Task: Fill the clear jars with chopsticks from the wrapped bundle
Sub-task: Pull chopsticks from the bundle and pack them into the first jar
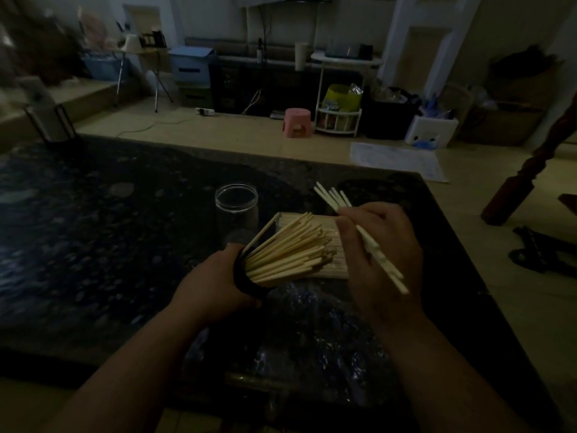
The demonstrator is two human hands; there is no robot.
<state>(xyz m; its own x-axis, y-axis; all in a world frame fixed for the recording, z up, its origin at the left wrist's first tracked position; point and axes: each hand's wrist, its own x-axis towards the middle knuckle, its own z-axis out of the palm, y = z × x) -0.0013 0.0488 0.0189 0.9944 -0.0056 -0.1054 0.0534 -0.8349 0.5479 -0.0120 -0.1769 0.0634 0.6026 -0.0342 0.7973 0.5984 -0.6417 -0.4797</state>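
My left hand (215, 284) grips a jar (246, 279) tilted on its side, its mouth pointing right and packed with pale chopsticks (290, 251) that fan out of it. My right hand (379, 254) holds several loose chopsticks (367, 240) slanted from upper left to lower right, just right of the fanned tips. Under both lies the flat wrapped bundle of chopsticks (334, 267) on the dark table (93, 245). A clear jar (236, 210) with nothing in it stands upright behind the bundle.
Crinkled clear plastic wrap (312, 323) lies on the table in front of the bundle. A grey-and-black object (50, 120) stands at the table's far left corner. The table's right edge runs close beside my right hand; a dark wooden post (515, 189) stands beyond it.
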